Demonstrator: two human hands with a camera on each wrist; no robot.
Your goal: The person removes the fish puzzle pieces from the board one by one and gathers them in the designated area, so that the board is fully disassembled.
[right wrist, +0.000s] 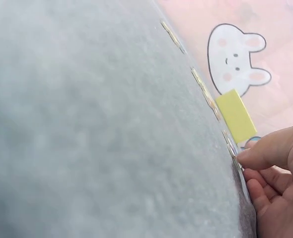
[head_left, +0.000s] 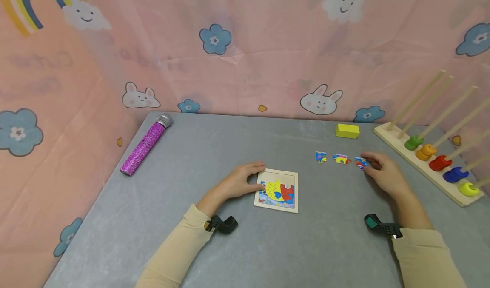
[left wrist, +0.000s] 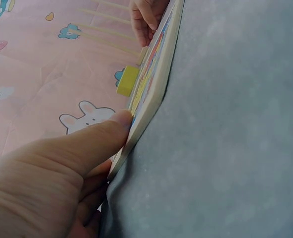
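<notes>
The puzzle tray point(head_left: 281, 175) lies flat, best steadied by the left hand point(head_left: 241, 181), pinching its left edge. Right of the tray, the right hand point(head_left: 384, 175) pinches the end puzzle piece point(head_left: 359, 162); a light grip on its rim should suit. The head view shows the piece's print; the right wrist view, its thin edge between thumb and finger.

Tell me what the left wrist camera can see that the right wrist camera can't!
Only the left wrist view shows the left hand holding the puzzle tray, and some thin wooden pegs far behind.

Only the right wrist view shows the row of three loose puzzle pieces, seen almost edge-on.

Both show the right hand, the yellow block, the grey tabletop and a bunny on the pink cloth.
</notes>
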